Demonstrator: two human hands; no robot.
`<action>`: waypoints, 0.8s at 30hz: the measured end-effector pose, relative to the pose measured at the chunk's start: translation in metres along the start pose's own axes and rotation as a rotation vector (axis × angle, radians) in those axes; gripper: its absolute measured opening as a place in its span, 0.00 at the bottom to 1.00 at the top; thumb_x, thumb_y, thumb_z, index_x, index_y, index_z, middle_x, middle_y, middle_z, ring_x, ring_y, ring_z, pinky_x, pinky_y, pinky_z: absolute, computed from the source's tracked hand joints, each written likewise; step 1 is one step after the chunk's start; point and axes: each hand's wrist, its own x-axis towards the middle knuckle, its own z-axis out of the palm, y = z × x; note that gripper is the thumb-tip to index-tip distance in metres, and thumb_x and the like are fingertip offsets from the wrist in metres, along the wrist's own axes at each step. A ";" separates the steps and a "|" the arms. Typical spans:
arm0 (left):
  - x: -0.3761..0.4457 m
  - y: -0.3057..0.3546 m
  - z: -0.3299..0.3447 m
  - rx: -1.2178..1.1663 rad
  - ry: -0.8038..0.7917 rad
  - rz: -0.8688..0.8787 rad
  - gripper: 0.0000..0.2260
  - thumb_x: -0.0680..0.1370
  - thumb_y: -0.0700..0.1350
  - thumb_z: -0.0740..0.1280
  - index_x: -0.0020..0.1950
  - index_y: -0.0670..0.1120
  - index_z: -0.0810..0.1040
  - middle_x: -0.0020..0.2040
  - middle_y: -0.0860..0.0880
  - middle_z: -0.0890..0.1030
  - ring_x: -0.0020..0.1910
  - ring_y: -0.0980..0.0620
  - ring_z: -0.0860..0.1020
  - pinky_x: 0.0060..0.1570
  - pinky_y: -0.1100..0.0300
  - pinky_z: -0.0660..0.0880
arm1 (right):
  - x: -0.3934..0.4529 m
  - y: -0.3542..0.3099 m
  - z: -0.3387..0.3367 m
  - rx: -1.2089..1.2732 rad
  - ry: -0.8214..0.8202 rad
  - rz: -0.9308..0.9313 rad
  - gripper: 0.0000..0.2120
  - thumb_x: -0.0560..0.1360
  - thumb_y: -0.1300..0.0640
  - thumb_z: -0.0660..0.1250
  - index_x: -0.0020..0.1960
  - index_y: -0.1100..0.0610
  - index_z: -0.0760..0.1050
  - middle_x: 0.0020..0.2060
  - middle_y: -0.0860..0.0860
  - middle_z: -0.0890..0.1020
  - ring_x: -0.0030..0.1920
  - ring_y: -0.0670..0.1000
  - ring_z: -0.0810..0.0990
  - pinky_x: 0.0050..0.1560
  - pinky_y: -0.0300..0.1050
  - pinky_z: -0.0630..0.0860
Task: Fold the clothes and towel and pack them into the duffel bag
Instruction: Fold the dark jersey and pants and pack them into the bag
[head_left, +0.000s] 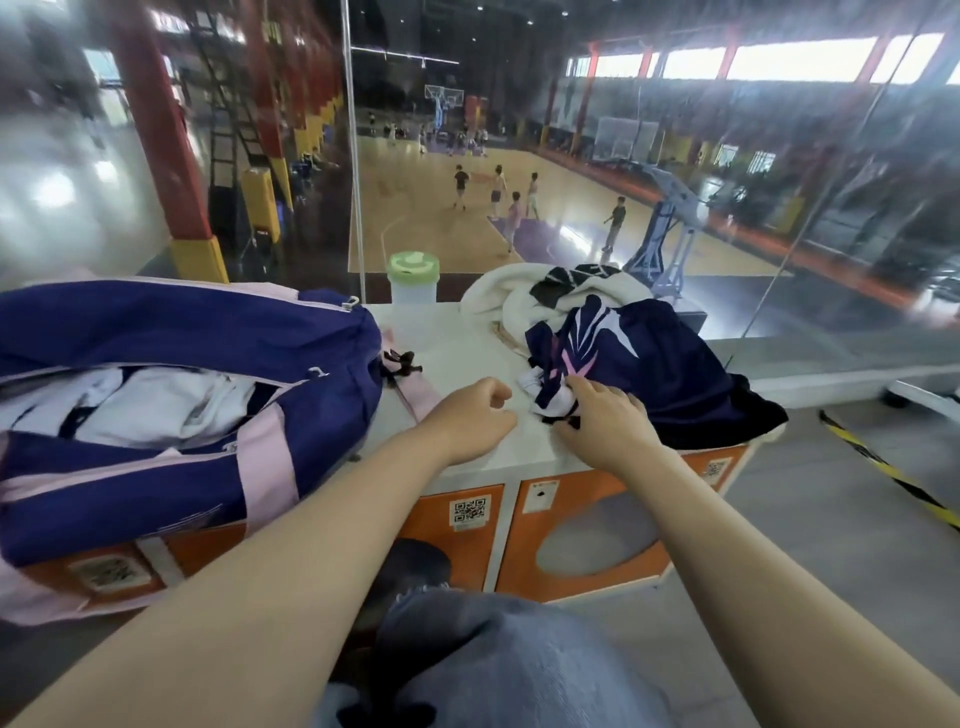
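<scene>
- Navy cloth with white and pink streaks — this is the jersey (649, 353), and it lies crumpled on the right part of the white counter top (457, 358), with its far edge hanging a little over the right side.
- Your right hand (602, 421) rests on the near-left corner of the jersey, fingers bent onto the bunched white-and-navy fabric; it seems to pinch it, but the grip itself is hidden under the fingers.
- Your left hand (475, 415) is loosely curled on the bare counter just beside it and holds nothing.
- Behind the jersey, touching it, is the white towel (519, 296) in a heap with a dark patterned piece on top (I cannot tell if this piece is part of the towel).
- The duffel bag (182, 364) sits at the left, unzipped, with white clothes (161, 400) already inside — so I judge the task is partly done, and the jersey and the towel remain.
- For this step: bring the left hand to the fabric too, take two corners, lift and shake the jersey flat before any fold. Folding from the crumpled state will give a thick lump.
- Direction: the jersey's long axis seems to run from near-left to far-right, along the counter; which end is the collar I cannot tell.
- The bag's long axis runs left to right, opening up toward you.
- Mind the bottle (413, 291) with the green lid, near the towel, when you spread the cloth.
</scene>
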 end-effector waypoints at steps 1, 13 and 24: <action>0.003 -0.001 0.004 -0.049 -0.011 -0.029 0.21 0.77 0.48 0.61 0.71 0.49 0.69 0.69 0.49 0.73 0.66 0.51 0.72 0.65 0.56 0.68 | 0.002 0.004 0.003 0.020 0.028 0.018 0.33 0.76 0.45 0.63 0.77 0.51 0.57 0.74 0.52 0.66 0.74 0.59 0.63 0.75 0.61 0.55; 0.012 -0.001 0.018 -0.296 0.006 -0.095 0.18 0.79 0.47 0.62 0.70 0.49 0.71 0.63 0.51 0.75 0.61 0.52 0.73 0.59 0.61 0.68 | 0.008 0.033 0.017 -0.019 0.147 -0.028 0.18 0.78 0.49 0.61 0.67 0.52 0.71 0.57 0.51 0.80 0.57 0.58 0.76 0.53 0.50 0.74; -0.003 -0.020 -0.040 -0.825 0.041 -0.400 0.13 0.80 0.57 0.61 0.52 0.49 0.77 0.53 0.46 0.81 0.54 0.46 0.79 0.61 0.49 0.75 | -0.016 -0.076 0.023 0.033 0.240 -0.219 0.14 0.78 0.48 0.58 0.58 0.52 0.74 0.47 0.53 0.83 0.47 0.59 0.81 0.39 0.47 0.68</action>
